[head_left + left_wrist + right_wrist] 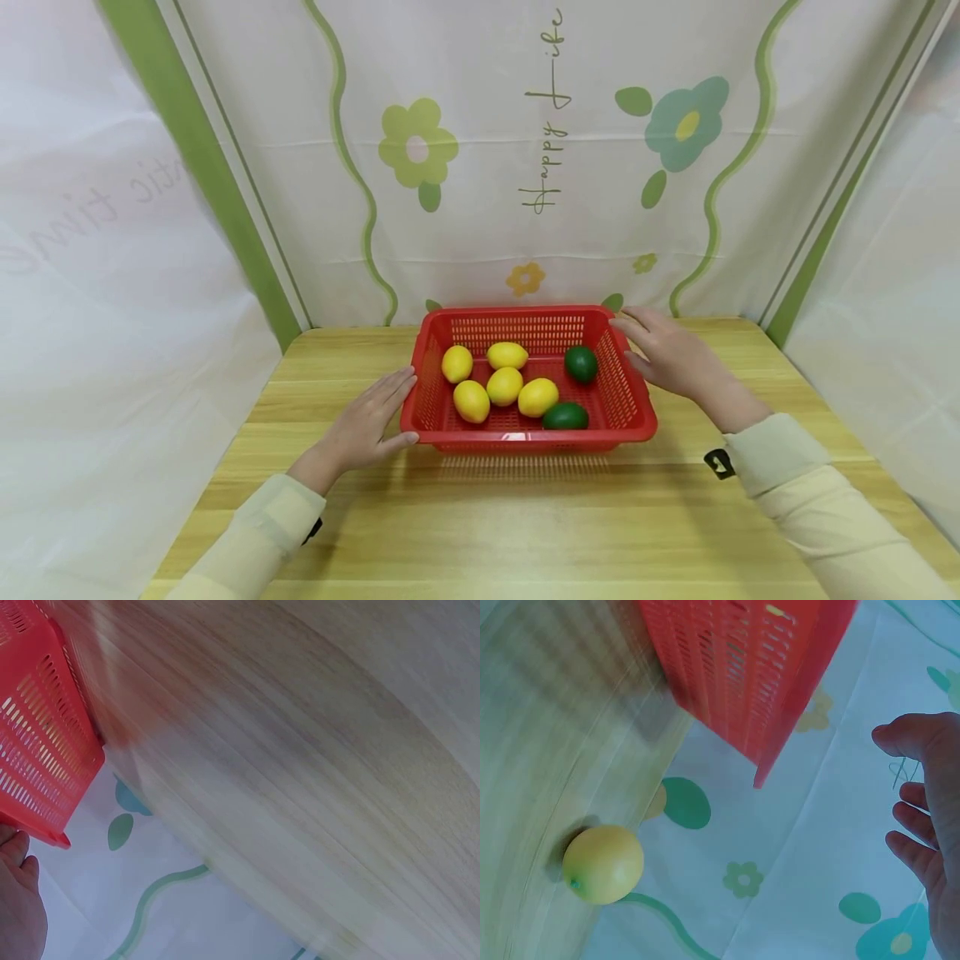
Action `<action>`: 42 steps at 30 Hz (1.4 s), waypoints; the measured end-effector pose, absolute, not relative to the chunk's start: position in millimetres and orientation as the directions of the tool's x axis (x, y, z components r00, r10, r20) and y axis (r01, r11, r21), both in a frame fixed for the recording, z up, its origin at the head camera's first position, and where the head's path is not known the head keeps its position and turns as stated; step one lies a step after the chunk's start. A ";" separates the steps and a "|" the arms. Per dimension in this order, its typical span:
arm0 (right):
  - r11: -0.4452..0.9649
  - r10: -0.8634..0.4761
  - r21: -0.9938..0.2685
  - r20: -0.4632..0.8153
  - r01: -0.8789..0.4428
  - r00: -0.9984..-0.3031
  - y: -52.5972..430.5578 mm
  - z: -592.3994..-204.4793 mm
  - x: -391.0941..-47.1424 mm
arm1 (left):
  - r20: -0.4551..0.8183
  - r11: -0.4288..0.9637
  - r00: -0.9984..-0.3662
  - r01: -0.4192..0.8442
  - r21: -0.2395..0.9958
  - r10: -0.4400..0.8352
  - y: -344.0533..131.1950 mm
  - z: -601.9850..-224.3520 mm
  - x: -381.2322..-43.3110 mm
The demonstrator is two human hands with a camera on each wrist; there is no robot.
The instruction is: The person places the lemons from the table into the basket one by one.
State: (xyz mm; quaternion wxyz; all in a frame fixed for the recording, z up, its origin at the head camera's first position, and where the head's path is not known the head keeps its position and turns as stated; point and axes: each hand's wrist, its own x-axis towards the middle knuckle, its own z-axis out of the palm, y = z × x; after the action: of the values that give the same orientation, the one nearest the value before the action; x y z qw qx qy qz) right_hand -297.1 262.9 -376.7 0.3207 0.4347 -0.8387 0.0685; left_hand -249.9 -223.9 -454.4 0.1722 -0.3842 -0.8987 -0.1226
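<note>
A red plastic basket (525,437) with slotted walls stands on the table, holding several yellow lemons (505,387) and two dark green oval fruits (581,364). My left hand (367,421) is at its left end, with fairly straight fingers touching the rim and the thumb at the front corner. Over on the right, my right hand (667,350) has its fingers spread; in the head view they overlap the right rim. The right wrist view shows this hand (934,817) apart from the basket wall (727,660), holding nothing. A round yellow fruit (604,864) lies on the table outside the basket there.
The wooden table (525,533) extends in front of the basket and to both sides. Behind it hangs a white curtain (480,225) with printed flowers, close to the basket's far side. More white fabric (112,333) encloses the left and right.
</note>
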 end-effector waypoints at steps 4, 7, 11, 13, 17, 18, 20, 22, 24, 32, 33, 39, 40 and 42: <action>0.636 -0.663 0.147 0.606 -0.757 -0.440 273.7 -379.3 -298.2 | 0.406 0.675 -0.644 0.733 0.086 0.648 -224.5 -455.5 -250.5; 0.662 -0.643 0.126 0.602 -0.738 -0.474 281.8 -382.1 -300.0 | 0.408 0.677 -0.645 0.732 0.084 0.646 -224.6 -456.3 -250.8; 0.706 -0.608 0.101 0.594 -0.701 -0.527 292.9 -387.8 -301.5 | 0.409 0.676 -0.644 0.732 0.083 0.647 -224.7 -456.0 -250.6; 0.719 -0.597 0.092 0.590 -0.689 -0.544 298.1 -391.7 -302.5 | 0.412 0.675 -0.640 0.734 0.078 0.649 -224.8 -456.0 -250.8; 0.724 -0.593 0.085 0.584 -0.685 -0.554 306.7 -399.8 -305.6 | 0.417 0.668 -0.630 0.741 0.070 0.655 -224.8 -455.2 -250.5; 0.723 -0.594 0.084 0.582 -0.685 -0.556 308.6 -401.9 -306.5 | 0.417 0.667 -0.629 0.742 0.072 0.656 -224.8 -454.8 -250.4; 0.733 -0.585 0.075 0.578 -0.677 -0.569 312.5 -406.1 -307.7 | 0.414 0.667 -0.630 0.741 0.070 0.656 -224.7 -454.6 -250.2; 0.748 -0.569 0.062 0.572 -0.661 -0.591 316.4 -409.9 -308.4 | 0.412 0.669 -0.632 0.740 0.068 0.657 -224.5 -454.5 -250.3; 0.767 -0.549 0.046 0.563 -0.640 -0.618 320.5 -413.6 -309.2 | 0.413 0.669 -0.630 0.740 0.064 0.658 -224.3 -454.2 -250.1; 0.833 -0.478 -0.006 0.496 -0.553 -0.725 335.2 -425.4 -313.3 | 0.435 0.652 -0.598 0.758 0.033 0.673 -223.9 -453.9 -250.6; 0.841 -0.468 -0.013 0.483 -0.541 -0.740 336.9 -426.6 -313.8 | 0.436 0.651 -0.596 0.758 0.031 0.674 -223.9 -453.9 -250.6; 0.872 -0.420 -0.052 0.429 -0.486 -0.800 343.7 -430.7 -317.0 | 0.412 0.662 -0.603 0.750 0.000 0.683 -223.6 -453.2 -251.1; 0.876 -0.412 -0.060 0.422 -0.478 -0.808 344.4 -431.0 -317.5 | 0.410 0.663 -0.603 0.749 -0.005 0.684 -223.6 -453.1 -251.2; 0.884 -0.395 -0.076 0.409 -0.462 -0.823 345.7 -431.8 -318.5 | 0.412 0.661 -0.598 0.751 -0.014 0.688 -223.7 -452.8 -251.3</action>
State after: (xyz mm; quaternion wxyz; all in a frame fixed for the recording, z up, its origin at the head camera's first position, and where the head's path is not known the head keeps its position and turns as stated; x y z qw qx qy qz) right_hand -318.5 345.7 -431.8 0.1947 0.2253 -0.9508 0.0860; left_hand -251.3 -223.7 -452.8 0.1946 -0.4040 -0.8902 -0.0805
